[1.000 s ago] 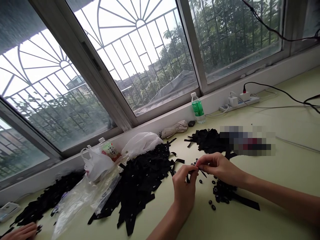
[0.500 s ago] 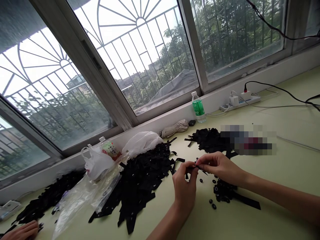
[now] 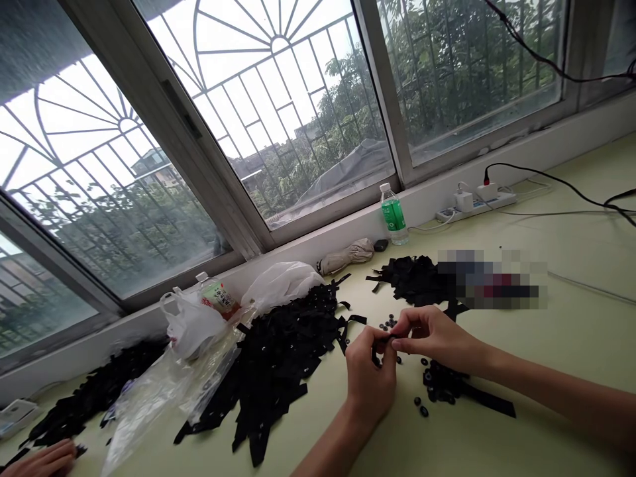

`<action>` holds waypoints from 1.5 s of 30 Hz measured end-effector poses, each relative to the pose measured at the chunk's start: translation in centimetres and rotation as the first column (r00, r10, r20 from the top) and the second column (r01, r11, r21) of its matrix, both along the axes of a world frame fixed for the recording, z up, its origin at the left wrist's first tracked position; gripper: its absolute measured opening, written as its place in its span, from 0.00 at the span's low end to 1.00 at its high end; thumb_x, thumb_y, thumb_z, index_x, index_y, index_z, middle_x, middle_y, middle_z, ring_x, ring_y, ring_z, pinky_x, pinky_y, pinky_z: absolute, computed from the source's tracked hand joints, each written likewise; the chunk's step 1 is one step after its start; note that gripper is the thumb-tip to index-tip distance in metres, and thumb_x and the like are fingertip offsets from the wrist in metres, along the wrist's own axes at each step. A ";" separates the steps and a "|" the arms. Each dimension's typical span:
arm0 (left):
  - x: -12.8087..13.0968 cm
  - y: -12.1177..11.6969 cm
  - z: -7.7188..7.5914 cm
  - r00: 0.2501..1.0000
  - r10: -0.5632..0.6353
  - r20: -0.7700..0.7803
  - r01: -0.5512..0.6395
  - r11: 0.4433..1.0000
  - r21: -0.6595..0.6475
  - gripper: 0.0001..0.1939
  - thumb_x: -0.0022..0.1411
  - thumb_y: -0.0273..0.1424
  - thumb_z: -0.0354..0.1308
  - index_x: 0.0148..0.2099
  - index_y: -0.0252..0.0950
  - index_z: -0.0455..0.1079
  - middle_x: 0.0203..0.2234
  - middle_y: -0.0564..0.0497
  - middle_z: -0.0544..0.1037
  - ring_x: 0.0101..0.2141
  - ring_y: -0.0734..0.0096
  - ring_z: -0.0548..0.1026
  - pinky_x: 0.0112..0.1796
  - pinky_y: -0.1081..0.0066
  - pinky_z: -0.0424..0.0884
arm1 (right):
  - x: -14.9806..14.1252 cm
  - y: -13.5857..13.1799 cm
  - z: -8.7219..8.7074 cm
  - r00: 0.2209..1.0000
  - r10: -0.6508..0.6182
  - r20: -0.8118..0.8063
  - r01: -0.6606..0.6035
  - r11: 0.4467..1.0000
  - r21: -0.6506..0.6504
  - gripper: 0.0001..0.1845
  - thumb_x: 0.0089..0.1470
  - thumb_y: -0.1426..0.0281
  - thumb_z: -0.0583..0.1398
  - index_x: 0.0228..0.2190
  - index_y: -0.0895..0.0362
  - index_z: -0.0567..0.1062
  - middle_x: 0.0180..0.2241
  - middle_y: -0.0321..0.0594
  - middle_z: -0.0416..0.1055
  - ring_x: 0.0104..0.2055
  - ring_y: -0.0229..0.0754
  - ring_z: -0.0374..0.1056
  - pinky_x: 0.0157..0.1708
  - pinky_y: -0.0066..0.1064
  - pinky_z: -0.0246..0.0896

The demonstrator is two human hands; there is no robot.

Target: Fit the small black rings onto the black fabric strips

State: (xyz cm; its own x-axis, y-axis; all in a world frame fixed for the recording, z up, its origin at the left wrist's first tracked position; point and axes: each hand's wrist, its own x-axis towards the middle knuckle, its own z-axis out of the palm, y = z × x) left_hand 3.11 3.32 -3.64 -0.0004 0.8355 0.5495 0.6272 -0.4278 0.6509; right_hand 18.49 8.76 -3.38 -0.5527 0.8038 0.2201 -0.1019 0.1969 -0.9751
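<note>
My left hand [image 3: 370,374] and my right hand [image 3: 437,336] meet over the table, thumbs and fingertips pinched together. Between them is a small black fabric strip [image 3: 383,339], mostly covered by the fingers. Whether a second small piece is in the pinch cannot be made out. Small black ring-like pieces [image 3: 424,411] lie scattered around and behind my hands. Under my right wrist sits a cluster of such rings [image 3: 437,383], with a longer black strip [image 3: 489,401] sticking out to the right. A large pile of black strips [image 3: 283,358] spreads to the left of my left hand.
Another black pile [image 3: 417,278] lies behind my right hand. Along the window stand a green-labelled bottle [image 3: 393,215], a power strip [image 3: 472,204] with cables, and white plastic bags [image 3: 191,324]. Another person's hand [image 3: 52,458] rests at the lower left, near a further black pile [image 3: 99,384].
Both hands have shifted slightly and the right fingers have turned over the strip, closing nearer to the left. Less of the strip's end shows, and more rings are visible behind the hands.
</note>
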 end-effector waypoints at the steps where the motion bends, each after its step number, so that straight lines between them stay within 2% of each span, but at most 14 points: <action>1: 0.0 0.0 0.0 1.000 -0.007 -0.003 0.007 1.000 -0.001 0.03 0.57 0.27 0.55 0.31 0.35 0.66 0.22 0.52 0.72 0.23 0.73 0.68 0.26 0.74 0.63 | 0.0 0.1 -0.1 1.000 0.010 -0.009 -0.010 1.000 -0.012 0.15 0.41 0.61 0.68 0.26 0.58 0.73 0.25 0.36 0.71 0.29 0.38 0.67 0.30 0.30 0.63; 5: 0.1 -0.2 0.2 1.000 -0.025 -0.016 0.026 1.000 0.007 0.04 0.57 0.26 0.54 0.29 0.36 0.65 0.21 0.53 0.71 0.23 0.74 0.66 0.25 0.75 0.62 | 0.1 0.2 -0.3 0.999 0.043 -0.017 -0.043 0.998 -0.038 0.15 0.40 0.62 0.69 0.24 0.58 0.73 0.23 0.33 0.69 0.27 0.37 0.65 0.28 0.29 0.60; 10: 0.1 -0.3 0.1 1.000 -0.029 -0.001 0.029 1.000 0.007 0.05 0.58 0.27 0.54 0.29 0.35 0.66 0.21 0.52 0.71 0.23 0.73 0.67 0.26 0.74 0.63 | 0.1 -0.2 0.4 0.999 0.046 0.016 -0.046 0.999 -0.023 0.14 0.41 0.63 0.68 0.24 0.58 0.72 0.22 0.33 0.68 0.26 0.36 0.63 0.27 0.28 0.59; 13: 0.0 0.0 0.2 0.996 -0.017 0.092 0.021 0.999 -0.043 0.07 0.60 0.32 0.55 0.31 0.35 0.67 0.20 0.52 0.72 0.23 0.73 0.69 0.26 0.74 0.64 | 0.1 -0.4 0.9 0.999 0.020 0.048 -0.024 0.997 0.069 0.12 0.47 0.62 0.64 0.28 0.58 0.72 0.25 0.36 0.71 0.28 0.37 0.66 0.28 0.28 0.60; 15: -0.2 0.4 0.1 0.975 0.008 0.220 0.018 0.993 -0.114 0.10 0.61 0.36 0.55 0.31 0.35 0.67 0.19 0.53 0.71 0.22 0.73 0.69 0.25 0.74 0.64 | 0.2 -0.2 1.0 0.991 -0.065 0.118 0.042 0.981 0.188 0.11 0.51 0.62 0.61 0.31 0.57 0.73 0.28 0.38 0.73 0.29 0.39 0.67 0.28 0.29 0.61; 18: -0.9 1.2 0.0 0.860 0.101 0.500 -0.010 0.983 -0.182 0.17 0.61 0.43 0.55 0.29 0.35 0.63 0.18 0.56 0.69 0.20 0.76 0.69 0.25 0.75 0.66 | 0.5 0.7 0.6 0.938 -0.281 0.205 0.183 0.900 0.395 0.11 0.54 0.62 0.57 0.33 0.56 0.74 0.29 0.40 0.74 0.30 0.41 0.68 0.27 0.30 0.61; 21: -1.7 2.0 -0.3 0.605 0.234 0.762 -0.073 0.968 -0.239 0.22 0.57 0.50 0.55 0.30 0.35 0.61 0.18 0.56 0.68 0.18 0.77 0.67 0.23 0.75 0.66 | 1.1 2.2 -0.3 0.873 -0.429 0.232 0.281 0.831 0.480 0.12 0.55 0.63 0.54 0.33 0.56 0.74 0.29 0.41 0.74 0.31 0.42 0.69 0.29 0.32 0.63; 23: -2.1 2.4 -0.3 0.482 0.279 0.831 -0.079 0.958 -0.276 0.25 0.55 0.54 0.56 0.33 0.35 0.62 0.18 0.55 0.70 0.18 0.75 0.69 0.22 0.75 0.66 | 1.5 3.2 -0.9 0.824 -0.501 0.267 0.328 0.804 0.496 0.12 0.55 0.64 0.54 0.32 0.56 0.74 0.30 0.42 0.74 0.32 0.43 0.69 0.31 0.33 0.64; 25: -2.2 2.4 -0.3 0.455 0.272 0.848 -0.052 0.959 -0.279 0.28 0.54 0.55 0.55 0.37 0.34 0.63 0.20 0.52 0.72 0.19 0.73 0.70 0.22 0.74 0.66 | 2.0 4.1 -1.4 0.777 -0.550 0.307 0.334 0.773 0.539 0.12 0.53 0.65 0.54 0.33 0.55 0.75 0.32 0.43 0.74 0.35 0.46 0.70 0.33 0.34 0.65; 27: -2.1 2.4 -0.2 0.499 0.236 0.834 -0.002 0.963 -0.271 0.29 0.54 0.56 0.54 0.39 0.33 0.64 0.21 0.51 0.73 0.19 0.72 0.71 0.22 0.73 0.67 | 2.3 4.6 -1.9 0.707 -0.616 0.347 0.322 0.718 0.616 0.12 0.52 0.65 0.55 0.35 0.55 0.76 0.35 0.45 0.75 0.39 0.49 0.69 0.37 0.37 0.64; 29: -1.8 2.3 -0.2 0.590 0.199 0.783 0.048 0.959 -0.280 0.26 0.54 0.53 0.56 0.37 0.32 0.65 0.22 0.51 0.73 0.20 0.74 0.71 0.22 0.74 0.67 | 2.4 4.9 -2.2 0.647 -0.647 0.402 0.262 0.685 0.680 0.13 0.52 0.65 0.55 0.34 0.55 0.78 0.34 0.45 0.75 0.40 0.50 0.69 0.37 0.38 0.62; 33: -1.4 2.1 -0.4 0.769 0.153 0.621 0.088 0.936 -0.340 0.16 0.53 0.42 0.61 0.31 0.33 0.66 0.22 0.52 0.71 0.20 0.77 0.68 0.23 0.77 0.65 | 2.3 4.9 -2.3 0.581 -0.659 0.477 0.162 0.669 0.726 0.13 0.53 0.64 0.56 0.33 0.55 0.79 0.33 0.44 0.75 0.38 0.51 0.68 0.37 0.39 0.59; 39: -1.2 1.8 -0.4 0.857 0.081 0.509 0.095 0.945 -0.311 0.09 0.56 0.36 0.57 0.32 0.34 0.67 0.25 0.50 0.72 0.26 0.73 0.71 0.28 0.74 0.68 | 2.6 5.4 -2.5 0.541 -0.686 0.487 0.134 0.642 0.755 0.12 0.53 0.69 0.56 0.34 0.54 0.79 0.35 0.46 0.74 0.39 0.50 0.67 0.37 0.38 0.58; 45: -0.9 1.6 -0.5 0.944 -0.049 0.325 0.144 0.951 -0.273 0.07 0.58 0.32 0.56 0.38 0.35 0.71 0.35 0.45 0.75 0.38 0.65 0.73 0.39 0.68 0.70 | 2.8 5.9 -2.8 0.550 -0.671 0.497 0.118 0.652 0.749 0.12 0.52 0.73 0.55 0.28 0.53 0.79 0.31 0.43 0.75 0.35 0.47 0.68 0.34 0.36 0.57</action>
State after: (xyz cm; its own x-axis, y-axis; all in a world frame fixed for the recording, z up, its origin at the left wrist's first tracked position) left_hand 2.16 4.94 -4.10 -0.0426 0.9622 0.2689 0.3385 -0.2393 0.9100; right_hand 21.34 14.64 -6.21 -0.3914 0.8169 0.4236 0.7733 0.5415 -0.3298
